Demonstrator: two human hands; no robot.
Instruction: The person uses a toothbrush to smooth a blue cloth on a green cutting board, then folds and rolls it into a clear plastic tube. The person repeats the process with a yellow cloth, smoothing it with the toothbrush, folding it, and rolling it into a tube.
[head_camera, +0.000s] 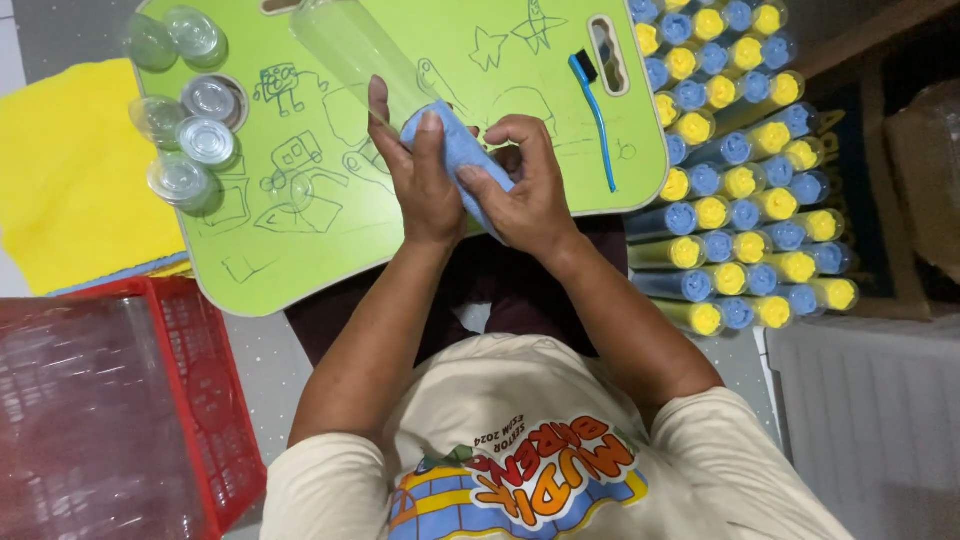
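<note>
My left hand (415, 175) grips the near end of a clear plastic tube (350, 50) that slants up and away over the green lap table (300, 250). A blue cloth (450, 150) is wrapped around the tube's end, under my left thumb. My right hand (525, 190) pinches the same cloth from the right side, fingers curled on it. Both hands meet over the middle of the table, just above my lap.
Several clear round caps (190, 100) lie on the table's left. A blue toothbrush (595, 110) rests at its right. Stacked tubes stuffed with blue and yellow cloths (740, 170) fill the right. A yellow cloth (70, 180) and a red basket (200, 400) of clear tubes sit left.
</note>
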